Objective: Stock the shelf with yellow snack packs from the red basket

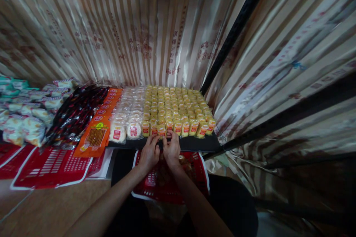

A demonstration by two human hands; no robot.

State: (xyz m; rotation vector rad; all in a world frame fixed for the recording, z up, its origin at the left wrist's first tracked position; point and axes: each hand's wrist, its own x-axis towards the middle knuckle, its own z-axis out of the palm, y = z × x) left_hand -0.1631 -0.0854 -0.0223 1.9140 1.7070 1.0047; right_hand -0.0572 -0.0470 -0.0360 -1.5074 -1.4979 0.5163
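Rows of small yellow snack packs (178, 107) with red and white labels stand close together on a black shelf (194, 143). Both of my hands meet at the front row. My left hand (149, 152) has its fingers closed at the lower left of one yellow snack pack (161, 130), which sits slightly forward of its neighbours. From the other side, my right hand (171, 149) has its fingertips on the same pack's right edge. Fingers partly cover the pack's bottom. Below my forearms, a red basket (204, 177) with a white rim holds wrapped items that are hard to make out.
Left of the yellow packs are white round snack packs (134, 130), orange snack bags (93, 139), dark shiny packets (75, 118) and white bags (33, 129). Another red basket (52, 166) sits below. A black post (236, 29) rises at right before a striped curtain (155, 26).
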